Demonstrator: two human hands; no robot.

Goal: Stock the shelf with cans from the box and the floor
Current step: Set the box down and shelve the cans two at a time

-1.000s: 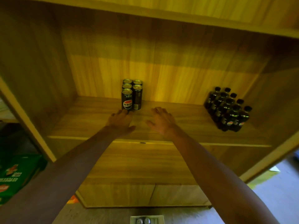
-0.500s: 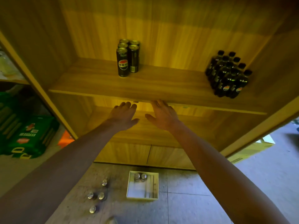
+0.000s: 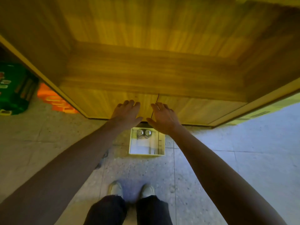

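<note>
A pale open box [image 3: 146, 151] sits on the floor in front of the wooden cabinet [image 3: 152, 73]. Two cans [image 3: 144, 132] stand side by side at its far end, silver tops up. My left hand [image 3: 125, 112] and my right hand [image 3: 162, 118] hang above the box's far edge, both empty with fingers spread, palms down. A can on the floor [image 3: 103, 155] peeks out from under my left forearm, mostly hidden. The shelf with the stocked cans is out of view above.
Closed lower cabinet doors [image 3: 194, 108] stand right behind the box. Green packs [image 3: 14, 88] and an orange pack [image 3: 55, 101] lie on the floor at the left. My two shoes [image 3: 131, 190] stand on the tiled floor just short of the box.
The view has tipped down from the shelf to the floor. Both empty hands came down from the shelf's front edge to just above the box.
</note>
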